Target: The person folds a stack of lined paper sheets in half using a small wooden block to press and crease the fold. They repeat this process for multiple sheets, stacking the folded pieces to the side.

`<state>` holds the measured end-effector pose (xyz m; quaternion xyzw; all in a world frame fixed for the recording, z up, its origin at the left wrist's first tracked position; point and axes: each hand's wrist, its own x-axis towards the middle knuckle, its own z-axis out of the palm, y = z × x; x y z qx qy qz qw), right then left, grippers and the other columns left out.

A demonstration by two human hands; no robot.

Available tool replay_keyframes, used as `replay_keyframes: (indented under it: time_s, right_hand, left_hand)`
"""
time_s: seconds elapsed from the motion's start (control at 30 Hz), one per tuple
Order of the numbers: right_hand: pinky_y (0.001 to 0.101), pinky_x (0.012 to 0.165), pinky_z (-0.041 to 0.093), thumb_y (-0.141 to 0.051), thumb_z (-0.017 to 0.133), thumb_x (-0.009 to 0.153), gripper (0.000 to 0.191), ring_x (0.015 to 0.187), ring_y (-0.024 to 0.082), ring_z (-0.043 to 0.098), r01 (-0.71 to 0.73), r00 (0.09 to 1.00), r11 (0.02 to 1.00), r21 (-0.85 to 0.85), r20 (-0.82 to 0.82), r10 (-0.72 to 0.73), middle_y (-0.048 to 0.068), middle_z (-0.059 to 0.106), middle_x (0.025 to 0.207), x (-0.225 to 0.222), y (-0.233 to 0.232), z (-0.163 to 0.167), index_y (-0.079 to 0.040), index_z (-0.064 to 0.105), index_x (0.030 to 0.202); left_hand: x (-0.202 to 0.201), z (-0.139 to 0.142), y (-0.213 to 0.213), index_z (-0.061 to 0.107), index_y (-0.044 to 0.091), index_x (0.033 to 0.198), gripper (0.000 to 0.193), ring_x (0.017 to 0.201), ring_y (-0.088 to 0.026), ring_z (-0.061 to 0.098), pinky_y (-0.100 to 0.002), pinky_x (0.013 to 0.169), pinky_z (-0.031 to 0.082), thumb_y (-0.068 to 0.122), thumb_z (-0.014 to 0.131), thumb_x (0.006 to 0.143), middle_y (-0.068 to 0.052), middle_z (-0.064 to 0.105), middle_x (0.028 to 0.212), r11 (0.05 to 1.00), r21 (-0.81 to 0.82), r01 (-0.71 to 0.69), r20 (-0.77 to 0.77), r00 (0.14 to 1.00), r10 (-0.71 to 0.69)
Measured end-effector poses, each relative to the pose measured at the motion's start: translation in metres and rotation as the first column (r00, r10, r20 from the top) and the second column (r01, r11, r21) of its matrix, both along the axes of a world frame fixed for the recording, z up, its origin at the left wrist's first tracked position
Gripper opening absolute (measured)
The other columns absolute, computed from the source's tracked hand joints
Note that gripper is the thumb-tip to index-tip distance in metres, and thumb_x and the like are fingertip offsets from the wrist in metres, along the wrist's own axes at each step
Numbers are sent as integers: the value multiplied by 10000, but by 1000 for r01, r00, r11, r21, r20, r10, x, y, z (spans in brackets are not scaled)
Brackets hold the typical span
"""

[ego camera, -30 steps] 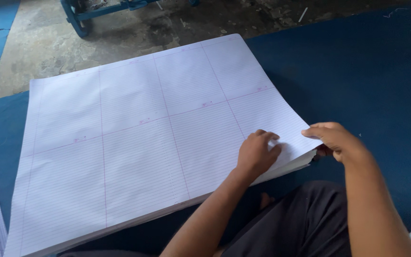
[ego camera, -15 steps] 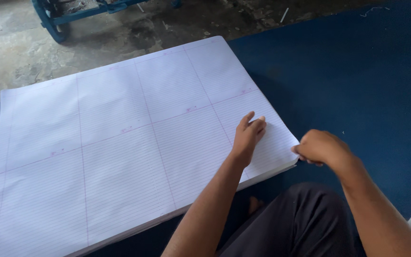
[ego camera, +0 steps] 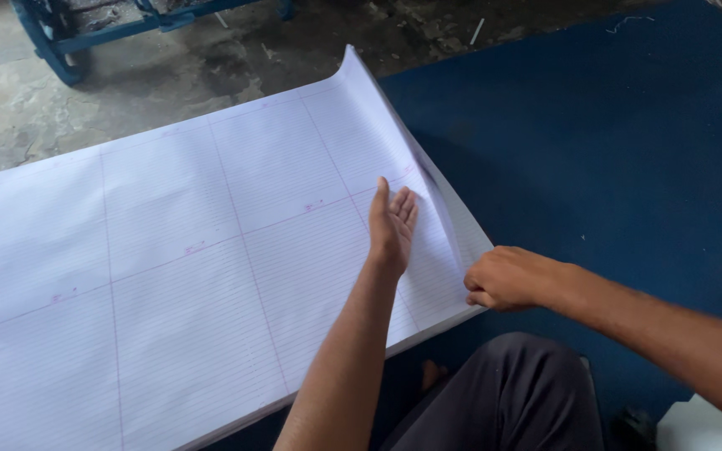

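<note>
Two hands work at the near right corner of a large stack of white ruled paper sheets (ego camera: 169,276) lying on a dark blue floor mat (ego camera: 612,167). Half a second ago the top sheet lay flat and its right edge ran straight; now that edge is lifted, curling up in a long ridge from the near corner to the far corner, where the paper stands up against the grey concrete floor (ego camera: 27,117). A strip of the sheet beneath shows just right of the raised edge.

The right hand (ego camera: 507,278) is clenched at the near right corner of the stack, fingers curled under; it appears to pinch the lifted sheet's corner, though the grip itself is hidden by the knuckles. It sat a little further right before and has come in against the paper. The left hand (ego camera: 393,224) was pressing down with fingers spread; now it is released and flat, fingers straight and together, pointing away, lying on the top sheet just left of the raised ridge.

So the top sheet has begun to separate from the stack along its right side, while its left part lies flat. A blue metal trolley frame (ego camera: 68,33) stands at the far left, well apart from the work. The person's dark trouser leg (ego camera: 511,401) shows near the bottom.
</note>
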<state>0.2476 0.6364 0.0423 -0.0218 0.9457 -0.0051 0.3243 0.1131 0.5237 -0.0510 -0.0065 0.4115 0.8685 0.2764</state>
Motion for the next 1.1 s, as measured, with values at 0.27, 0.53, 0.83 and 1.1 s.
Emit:
replay_keyframes:
  time_s: [0.27,0.53,0.83,1.1]
  right_hand:
    - [415,680,491,-375,643,940,400,621,244,616,-32,998,992,-123,57,39,95,641,638,-13,52,-5,-68,654,685]
    - [381,607,481,-335,657,942,393,520,192,561,-48,995,983,-176,79,63,43,605,587,-22,78,-14,-100,608,631]
    - [393,619,503,-295,653,940,395,540,215,588,-154,987,952,-263,-2,159,60,606,607,-25,104,-18,-73,581,621]
    - [411,635,509,-276,652,944,397,568,245,620,-204,979,927,-314,-81,188,87,615,614,-23,116,-25,-55,572,624]
  left_hand:
    - [-41,-6,20,-43,18,1561,970,1502,-412,255,-428,1234,247,623,368,925,-363,222,1568,998,8,-61,0,998,61]
    - [-72,-4,35,-34,1,1563,992,1489,-425,269,-462,1224,273,660,339,922,-369,216,1566,992,-83,-91,-71,994,86]
    - [-85,-6,56,-37,-6,1560,990,1484,-427,295,-458,1220,292,656,337,926,-374,240,1557,991,-92,-97,-83,993,89]
    - [-87,-11,67,130,-69,1538,995,1479,-446,301,-489,1216,306,668,404,929,-395,261,1528,976,-179,-122,-233,969,79]
